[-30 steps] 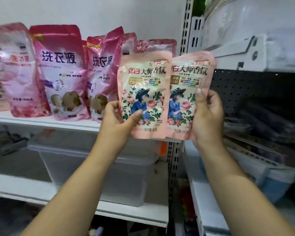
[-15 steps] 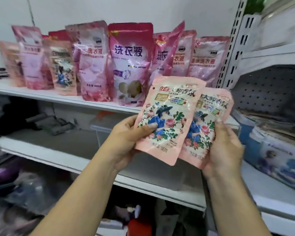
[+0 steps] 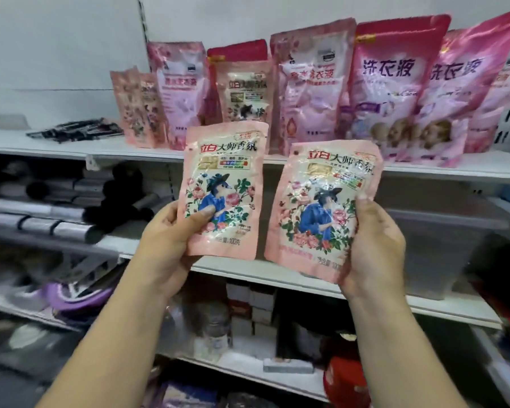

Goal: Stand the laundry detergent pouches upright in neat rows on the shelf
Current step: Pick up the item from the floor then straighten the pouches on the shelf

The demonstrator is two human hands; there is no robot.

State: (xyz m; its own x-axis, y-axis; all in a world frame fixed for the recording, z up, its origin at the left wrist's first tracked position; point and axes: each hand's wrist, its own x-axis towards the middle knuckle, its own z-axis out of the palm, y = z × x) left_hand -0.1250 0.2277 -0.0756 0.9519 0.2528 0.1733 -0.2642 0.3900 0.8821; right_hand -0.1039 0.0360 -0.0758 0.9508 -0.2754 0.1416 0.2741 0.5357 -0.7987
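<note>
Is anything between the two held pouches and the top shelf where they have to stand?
Nothing visible stands between. The left hand holds one floral pouch, the right hand the other, both in open air before the shelf. Standing pouches fill its middle and right; bare board shows left, behind black packets.

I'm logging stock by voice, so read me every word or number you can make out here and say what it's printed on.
"立白大师香氛" and "100克": pouch in the left hand.
"立白大师香氛": pouch in the right hand; its bottom print is partly covered.
"洗衣液": two large pink pouches standing on the shelf.
Other shelf pouches and all small print: too blurred.
</note>
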